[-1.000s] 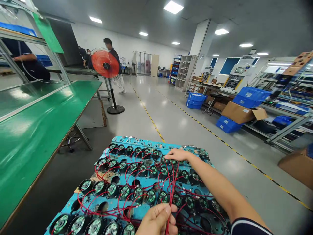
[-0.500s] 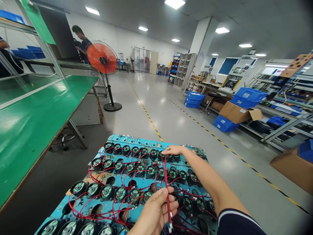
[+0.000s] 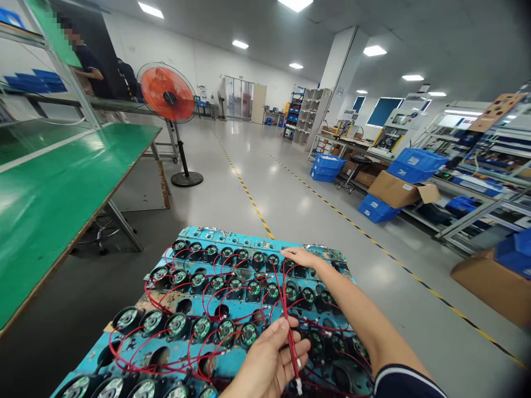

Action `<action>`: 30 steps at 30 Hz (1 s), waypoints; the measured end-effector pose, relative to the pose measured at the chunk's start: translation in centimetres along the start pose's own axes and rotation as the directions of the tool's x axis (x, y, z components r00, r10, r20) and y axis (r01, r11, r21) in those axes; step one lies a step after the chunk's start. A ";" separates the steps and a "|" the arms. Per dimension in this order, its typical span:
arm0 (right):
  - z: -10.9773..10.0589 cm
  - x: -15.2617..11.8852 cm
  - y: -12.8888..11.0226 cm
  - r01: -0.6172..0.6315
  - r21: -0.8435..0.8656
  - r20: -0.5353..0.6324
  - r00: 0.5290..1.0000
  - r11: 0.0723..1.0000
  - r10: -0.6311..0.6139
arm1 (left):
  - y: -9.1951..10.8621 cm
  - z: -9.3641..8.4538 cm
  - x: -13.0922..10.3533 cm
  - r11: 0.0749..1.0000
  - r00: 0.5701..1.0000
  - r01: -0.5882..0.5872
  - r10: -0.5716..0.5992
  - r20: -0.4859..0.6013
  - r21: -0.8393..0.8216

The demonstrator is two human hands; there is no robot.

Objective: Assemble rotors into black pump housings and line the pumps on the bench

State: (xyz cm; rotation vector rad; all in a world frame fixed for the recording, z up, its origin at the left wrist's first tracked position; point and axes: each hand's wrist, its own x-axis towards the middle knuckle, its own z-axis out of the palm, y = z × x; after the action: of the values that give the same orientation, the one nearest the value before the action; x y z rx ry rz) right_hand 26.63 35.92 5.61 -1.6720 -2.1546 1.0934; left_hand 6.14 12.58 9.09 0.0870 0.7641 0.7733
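My left hand (image 3: 274, 354) is closed around a bundle of red wires (image 3: 292, 345), thumb pressed against it and the other fingers curled loosely behind. White connectors (image 3: 298, 386) hang at the lower end of the bundle. At the far row, my right hand (image 3: 301, 256) lies over the small black motors with its fingers stretched to the left; its fingertips are partly hidden. Beneath both hands is a worn blue tray (image 3: 232, 239), filled with rows of round motors with green circuit boards (image 3: 201, 327). Red leads from other motors loop across the tray.
A green-topped bench (image 3: 74, 193) runs along the left, with an orange-bladed stand fan (image 3: 168, 97) beyond it. Blue bins (image 3: 418, 163) and an open cardboard box (image 3: 394, 188) are stacked at right. Striped tape (image 3: 244, 188) marks the floor. Co-workers stand at back left.
My right hand has shifted slightly right along the far row, its fingers stretching out. The wire bundle in my left hand has swung a little to the right. The view has shifted slightly.
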 end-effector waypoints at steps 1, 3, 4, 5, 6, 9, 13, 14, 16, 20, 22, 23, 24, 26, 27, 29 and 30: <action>-0.2 -0.5 -0.1 0.001 0.026 -0.067 0.998 1.000 0.001 | -0.1 0.2 0.1 1.000 1.000 0.002 -0.002 -0.018 -0.020; -0.8 -1.8 -0.6 -0.005 0.082 -0.198 0.980 0.997 0.022 | -0.3 0.9 0.4 0.998 0.999 0.004 -0.007 -0.041 -0.069; -1.1 -2.8 -1.0 -0.011 0.114 -0.246 0.968 0.993 0.039 | -0.3 1.2 0.5 0.995 0.999 -0.001 -0.003 -0.040 -0.096; -1.4 -4.2 -1.3 -0.017 0.147 -0.272 0.961 0.989 0.057 | -0.4 1.6 0.6 0.992 0.999 -0.008 0.003 -0.035 -0.125; -1.5 -5.8 -1.8 -0.022 0.184 -0.268 0.961 0.983 0.072 | -0.5 2.0 0.7 0.988 0.999 -0.015 0.010 -0.033 -0.152; -0.4 -11.7 -3.6 -0.049 0.295 -0.089 0.993 0.954 0.078 | -0.7 3.3 0.9 0.976 0.999 -0.043 0.035 -0.040 -0.213; 4.1 -18.3 -6.2 -0.096 0.686 0.081 0.995 0.722 0.055 | -1.4 4.3 1.5 0.960 0.989 -0.149 0.145 -0.035 -0.236; 5.4 -19.1 -6.6 -0.110 0.778 0.083 0.994 0.619 0.072 | -1.6 4.5 1.8 0.957 0.985 -0.175 0.171 -0.036 -0.229; 7.3 -19.7 -6.7 -0.128 0.870 0.075 0.989 0.476 0.128 | -1.7 4.6 2.2 0.956 0.979 -0.202 0.197 -0.044 -0.215; 7.6 -18.1 -4.9 -0.011 0.759 -0.110 0.983 0.651 0.145 | -1.1 4.7 2.2 0.955 0.978 -0.206 0.193 -0.080 -0.214; 6.0 -16.6 -3.5 0.159 0.331 -0.290 0.955 0.930 -0.060 | -0.8 4.4 1.5 0.969 0.985 -0.161 0.147 -0.087 -0.186; 5.0 -15.7 -2.8 0.230 0.035 -0.327 0.922 0.973 -0.207 | -0.7 4.1 1.0 0.979 0.990 -0.125 0.112 -0.083 -0.160; 3.9 -14.7 -2.1 0.275 -0.228 -0.312 0.888 0.934 -0.338 | -0.8 3.7 0.5 0.988 0.994 -0.089 0.080 -0.073 -0.128; 2.0 -12.8 -0.8 0.319 -0.526 -0.217 0.846 0.788 -0.488 | -1.2 2.4 -0.5 0.998 0.999 -0.034 0.032 -0.044 -0.048; 1.4 -11.9 -0.3 0.341 -0.577 -0.166 0.840 0.742 -0.516 | -1.4 1.7 -1.0 1.000 0.999 -0.017 0.017 -0.034 -0.010; 0.5 -10.3 0.5 0.380 -0.638 -0.076 0.835 0.670 -0.546 | -1.9 0.2 -1.6 0.998 1.000 0.011 -0.009 -0.019 0.068; 0.3 -9.7 0.8 0.394 -0.671 -0.033 0.830 0.628 -0.557 | -2.1 -0.4 -1.9 0.994 1.000 0.015 -0.013 -0.013 0.110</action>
State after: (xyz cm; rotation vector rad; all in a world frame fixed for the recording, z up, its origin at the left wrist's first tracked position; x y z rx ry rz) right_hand 30.30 27.13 7.52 -1.1665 -2.7345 -0.0348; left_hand 6.22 9.72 9.20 0.1761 0.8183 0.7188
